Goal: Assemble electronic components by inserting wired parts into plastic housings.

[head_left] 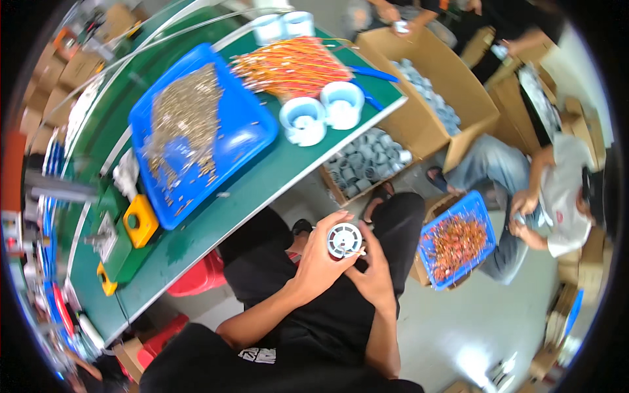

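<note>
Above my lap, my left hand (319, 262) grips a round white plastic housing (344, 240) with a slotted, wheel-like face turned up. My right hand (377, 275) curls round its right side, thumb below and fingers beyond; the fingertips are partly hidden. A short light wire end (359, 251) sticks out of the housing between the two hands. On the green table (262, 187), nearest my hands, stand two pale blue and white cups (303, 124) with white parts inside. Behind them lies a bundle of orange and red wires (295, 65) with white ends.
A blue tray (252, 131) of small metal pieces fills the table's middle, beside a yellow and green tool (139, 221). Cartons (426, 111) of grey plastic parts stand past the table edge. At right, a blue basket (488, 226) holds wired parts; a seated person (524, 190) works there.
</note>
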Demonstrator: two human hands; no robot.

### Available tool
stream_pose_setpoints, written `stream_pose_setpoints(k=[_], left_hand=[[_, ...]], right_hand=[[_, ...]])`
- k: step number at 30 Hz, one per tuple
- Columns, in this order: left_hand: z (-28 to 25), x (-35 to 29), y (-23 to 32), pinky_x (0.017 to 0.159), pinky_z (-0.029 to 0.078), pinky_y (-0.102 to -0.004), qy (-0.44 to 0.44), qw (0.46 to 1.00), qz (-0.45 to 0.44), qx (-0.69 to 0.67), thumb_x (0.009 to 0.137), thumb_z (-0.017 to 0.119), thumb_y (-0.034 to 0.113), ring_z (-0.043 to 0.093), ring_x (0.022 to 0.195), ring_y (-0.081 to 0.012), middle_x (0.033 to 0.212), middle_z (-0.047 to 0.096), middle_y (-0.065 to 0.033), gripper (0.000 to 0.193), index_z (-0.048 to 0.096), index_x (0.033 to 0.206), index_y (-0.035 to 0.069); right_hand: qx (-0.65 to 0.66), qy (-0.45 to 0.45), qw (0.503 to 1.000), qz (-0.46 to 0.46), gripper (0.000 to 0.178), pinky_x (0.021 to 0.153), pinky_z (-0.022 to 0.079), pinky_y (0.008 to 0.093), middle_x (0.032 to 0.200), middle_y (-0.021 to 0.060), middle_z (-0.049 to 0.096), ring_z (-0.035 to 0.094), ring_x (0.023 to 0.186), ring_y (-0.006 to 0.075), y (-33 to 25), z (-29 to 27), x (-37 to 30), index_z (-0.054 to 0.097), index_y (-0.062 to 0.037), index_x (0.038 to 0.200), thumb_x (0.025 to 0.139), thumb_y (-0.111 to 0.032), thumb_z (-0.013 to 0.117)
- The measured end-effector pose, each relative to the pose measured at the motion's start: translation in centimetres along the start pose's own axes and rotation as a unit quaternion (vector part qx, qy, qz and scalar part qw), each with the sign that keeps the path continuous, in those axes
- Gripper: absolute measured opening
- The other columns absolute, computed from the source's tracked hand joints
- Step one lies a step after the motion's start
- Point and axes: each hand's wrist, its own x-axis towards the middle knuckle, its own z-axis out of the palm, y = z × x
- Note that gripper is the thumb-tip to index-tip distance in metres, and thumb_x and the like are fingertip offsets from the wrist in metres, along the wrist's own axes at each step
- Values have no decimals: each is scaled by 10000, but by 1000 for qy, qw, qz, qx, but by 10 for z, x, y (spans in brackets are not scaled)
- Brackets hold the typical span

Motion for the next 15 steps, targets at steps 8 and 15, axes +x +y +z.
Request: stream_pose_setpoints(k=[8,15], left_hand=[[10,-16,-9,1014,391,-344,-133,991,-26,16,757,745,86,498,1209,-267,1303,481,-178,699,362,1336,12],[5,-15,-13,972,422,-350,-160,985,16,59,845,651,69,562,1134,-288,1224,567,-182,290,600,1120,-7]], right_hand=[[-70,62,995,-16,519,901,471,353,1124,168,607,605,1063,311,15,2,-22,528,-16,1201,713,-36,703],[-84,104,990,40,579,926,459,369,1157,179,588,578,1086,337,28,-3,-34,500,-20,1245,718,-77,733]])
